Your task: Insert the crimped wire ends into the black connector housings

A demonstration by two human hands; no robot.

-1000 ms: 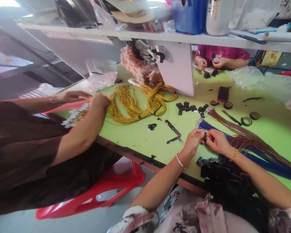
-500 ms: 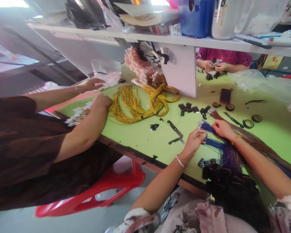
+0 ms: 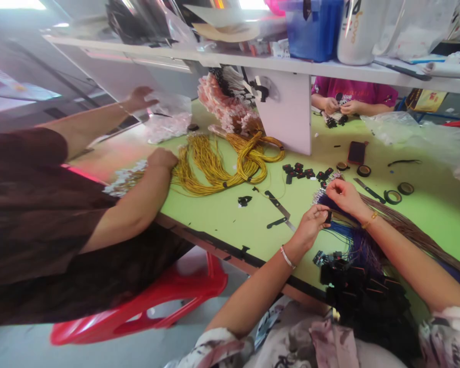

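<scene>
My left hand [image 3: 312, 226] pinches a small black plastic piece [image 3: 328, 217] between thumb and fingers, near the table's front edge. My right hand [image 3: 345, 197] is closed in a pinch just above it, over the metal-tipped ends of the wires; whatever its fingertips hold is too small to make out. Under and beside both hands runs a bundle of blue wires [image 3: 341, 230]. Brown wires [image 3: 402, 220] lie behind my right wrist. A heap of black plastic pieces [image 3: 371, 296] sits close to my body, partly shadowed.
Black pieces [image 3: 299, 171], knives [image 3: 278, 204] and tape rolls [image 3: 392, 197] are scattered on the green table [image 3: 222, 220]. Yellow wire bundles [image 3: 210, 168] lie to the left. A co-worker's arm [image 3: 130, 214] rests beside them; another person [image 3: 354, 97] works opposite. A shelf [image 3: 253, 62] crosses above.
My right hand has risen slightly leftward, over the wire tips. The piece in my left hand now shows black beyond the fingertips. The left co-worker's far hand has lifted away from the plastic bag.
</scene>
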